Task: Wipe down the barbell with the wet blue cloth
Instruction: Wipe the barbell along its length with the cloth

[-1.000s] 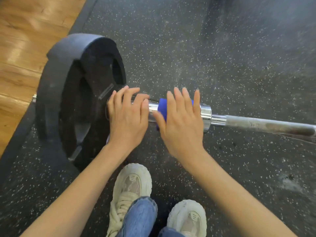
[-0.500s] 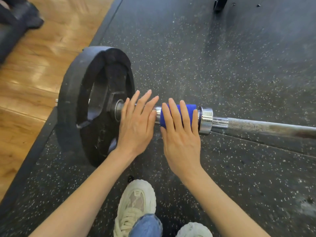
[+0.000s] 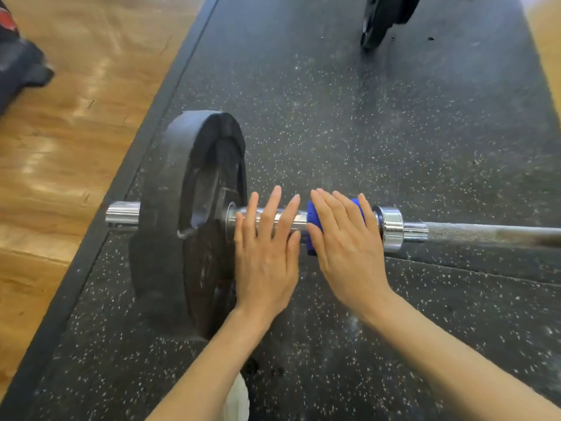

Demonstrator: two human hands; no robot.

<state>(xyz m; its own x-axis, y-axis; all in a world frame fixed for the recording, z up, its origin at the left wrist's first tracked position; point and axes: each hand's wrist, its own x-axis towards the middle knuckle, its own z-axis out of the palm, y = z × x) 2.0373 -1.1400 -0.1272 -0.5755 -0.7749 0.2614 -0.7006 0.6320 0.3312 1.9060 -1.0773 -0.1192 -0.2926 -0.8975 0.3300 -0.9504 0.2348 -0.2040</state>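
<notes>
Plate [image 3: 170,226] crowds left hand [image 3: 267,253], flat on barbell [image 3: 391,227]; right hand [image 3: 349,247] flat, pressing blue cloth [image 3: 312,215].

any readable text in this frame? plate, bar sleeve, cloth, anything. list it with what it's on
None readable.
Black weight plate: the face has raised shapes, too blurred and dark to read as lettering.
Barbell sleeve and collar: bare chrome, no marking visible.
Blue cloth: plain, mostly covered by the right hand.
Dark object at top left: a red patch shows, no legible characters.
</notes>
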